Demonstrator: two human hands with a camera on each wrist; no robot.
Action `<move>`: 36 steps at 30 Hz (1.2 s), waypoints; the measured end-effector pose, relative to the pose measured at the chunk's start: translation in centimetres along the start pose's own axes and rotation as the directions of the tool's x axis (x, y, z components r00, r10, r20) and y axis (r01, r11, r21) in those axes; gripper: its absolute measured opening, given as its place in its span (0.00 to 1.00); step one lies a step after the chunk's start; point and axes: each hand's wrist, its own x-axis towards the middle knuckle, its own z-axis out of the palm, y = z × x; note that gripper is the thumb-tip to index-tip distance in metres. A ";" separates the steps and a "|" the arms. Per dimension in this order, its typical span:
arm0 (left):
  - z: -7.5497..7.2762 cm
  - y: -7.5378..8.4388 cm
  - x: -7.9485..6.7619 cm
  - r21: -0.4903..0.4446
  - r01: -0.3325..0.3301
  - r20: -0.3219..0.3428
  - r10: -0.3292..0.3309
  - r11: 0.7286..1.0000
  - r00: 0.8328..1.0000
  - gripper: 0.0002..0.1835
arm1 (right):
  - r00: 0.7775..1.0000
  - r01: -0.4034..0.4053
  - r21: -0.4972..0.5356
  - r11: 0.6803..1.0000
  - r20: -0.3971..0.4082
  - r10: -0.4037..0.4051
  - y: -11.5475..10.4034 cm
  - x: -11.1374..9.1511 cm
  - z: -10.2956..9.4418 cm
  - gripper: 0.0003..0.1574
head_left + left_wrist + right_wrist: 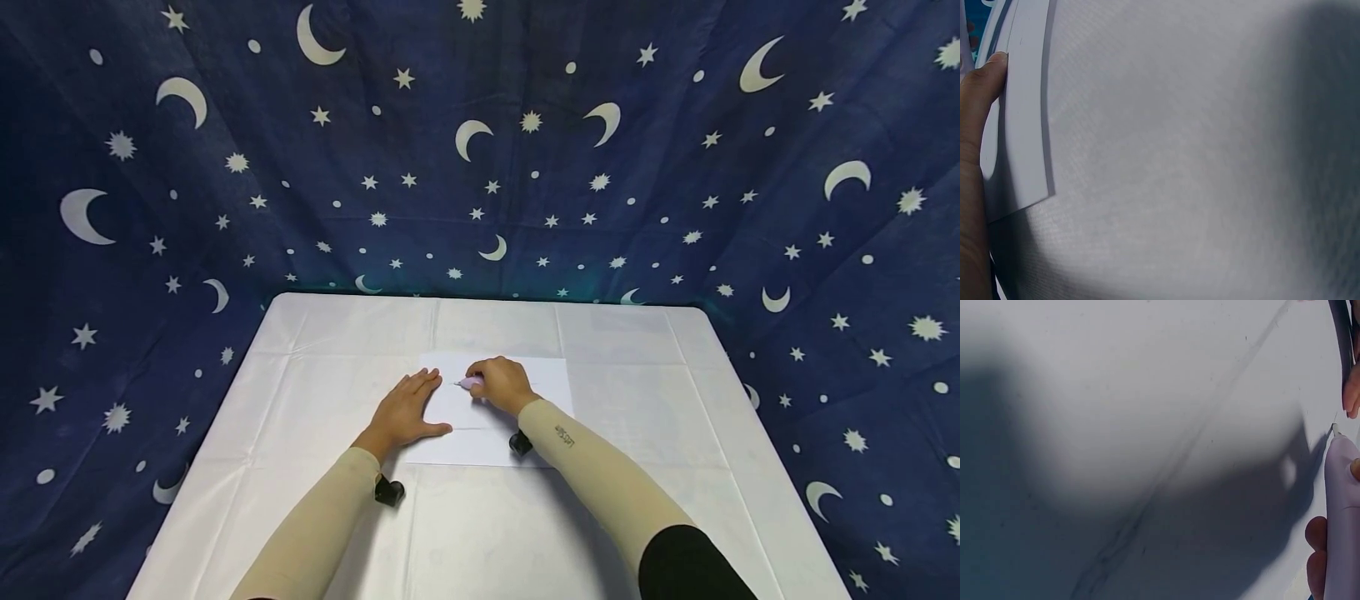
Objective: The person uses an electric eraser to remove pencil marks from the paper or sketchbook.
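Note:
A sheet of white paper [480,446] lies on the white-covered table. My left hand [405,410] rests with spread, straight fingers over its left edge; the left wrist view shows the thumb [985,84] on the paper [1025,137]. My right hand [501,383] grips a lavender pen-shaped tool [470,382], its thin tip pointing left toward the left fingers. In the right wrist view the tool [1342,506] has its small tip at the paper surface, a short dark line just ahead of it. Its exact kind cannot be told.
The white tablecloth [622,358] has fold creases. A dark blue curtain [420,150] with moons and stars hangs behind and beside the table. Faint lines cross the paper. Each wrist carries a small black camera [389,491].

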 end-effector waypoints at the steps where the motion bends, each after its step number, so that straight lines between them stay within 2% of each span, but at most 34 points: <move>1: 0.0 0.0 0.0 0.002 0.001 0.003 -0.001 1.000 1.000 0.55 | 1.000 -0.007 0.002 1.000 0.001 0.007 0.0 -0.1 -0.1 0.16; 7: 0.0 -0.2 -0.2 -0.007 -0.001 -0.005 0.001 1.000 1.000 0.55 | 0.999 -0.031 -0.001 1.000 0.010 0.031 0.3 -0.3 -0.3 0.16; 23: 0.1 0.3 0.1 -0.004 -0.016 -0.028 0.016 1.000 0.999 0.55 | 1.000 0.009 0.007 1.000 0.005 -0.009 -0.5 0.0 0.0 0.16; 36: -0.1 0.2 0.0 0.008 0.008 0.003 -0.008 1.000 1.000 0.55 | 0.999 -0.025 0.002 1.000 0.025 0.025 -0.2 -0.2 -0.4 0.16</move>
